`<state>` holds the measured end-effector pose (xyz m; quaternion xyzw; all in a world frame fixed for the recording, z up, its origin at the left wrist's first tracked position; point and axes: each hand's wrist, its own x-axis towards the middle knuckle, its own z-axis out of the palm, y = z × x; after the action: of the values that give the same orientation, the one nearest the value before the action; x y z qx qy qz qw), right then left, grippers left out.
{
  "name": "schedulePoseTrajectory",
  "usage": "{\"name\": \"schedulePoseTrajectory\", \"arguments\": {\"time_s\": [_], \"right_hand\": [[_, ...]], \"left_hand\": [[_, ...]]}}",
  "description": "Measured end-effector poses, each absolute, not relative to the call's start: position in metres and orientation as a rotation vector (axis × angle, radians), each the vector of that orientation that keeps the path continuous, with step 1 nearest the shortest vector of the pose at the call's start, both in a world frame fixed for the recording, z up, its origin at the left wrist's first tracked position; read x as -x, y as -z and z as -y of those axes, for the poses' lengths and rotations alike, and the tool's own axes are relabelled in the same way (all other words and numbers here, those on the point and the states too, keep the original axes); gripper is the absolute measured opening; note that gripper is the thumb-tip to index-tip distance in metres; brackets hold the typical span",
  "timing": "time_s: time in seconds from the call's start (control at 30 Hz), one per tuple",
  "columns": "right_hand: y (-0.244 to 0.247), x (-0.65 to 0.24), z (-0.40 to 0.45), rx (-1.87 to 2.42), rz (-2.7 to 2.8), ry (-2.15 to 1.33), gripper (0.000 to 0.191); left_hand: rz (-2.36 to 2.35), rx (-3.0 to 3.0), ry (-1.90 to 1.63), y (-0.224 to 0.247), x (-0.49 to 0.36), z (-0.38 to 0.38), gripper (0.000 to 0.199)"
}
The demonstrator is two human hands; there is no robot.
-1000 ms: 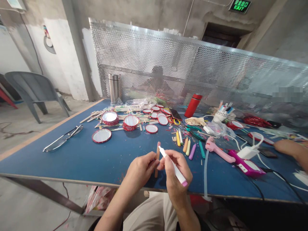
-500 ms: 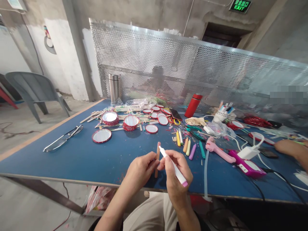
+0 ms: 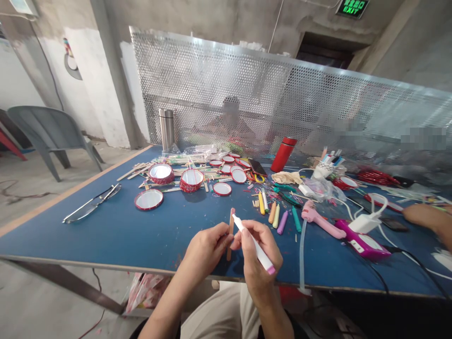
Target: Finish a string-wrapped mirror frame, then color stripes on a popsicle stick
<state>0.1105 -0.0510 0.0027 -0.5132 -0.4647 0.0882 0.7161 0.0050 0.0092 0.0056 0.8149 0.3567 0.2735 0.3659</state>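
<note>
Between the fingers of my left hand is a flat wooden craft stick, held upright above the near part of the table. Its top end looks pinkish. My right hand is closed round a white marker pen with a pink end. The marker's tip touches or nearly touches the stick near its top. Both hands are close together, and the fingers of the left partly cover the stick's middle.
Round red-rimmed discs and loose sticks lie on the blue table. Coloured markers, a pink glue gun, a purple power strip, a red flask and eyeglasses lie around. Another person's hand is at right.
Almost nothing differs. Both hands keep the same hold, and the marker tip stays by the top of the stick.
</note>
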Motion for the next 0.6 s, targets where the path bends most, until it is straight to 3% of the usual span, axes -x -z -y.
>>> {"name": "schedulePoseTrajectory", "arguments": {"time_s": [0.6], "right_hand": [[-0.0023, -0.1123, 0.05, 1.122, 1.008, -0.176, 0.009]], "left_hand": [[-0.928, -2.079, -0.692, -0.0064, -0.0052, -0.0083, 0.026]]}}
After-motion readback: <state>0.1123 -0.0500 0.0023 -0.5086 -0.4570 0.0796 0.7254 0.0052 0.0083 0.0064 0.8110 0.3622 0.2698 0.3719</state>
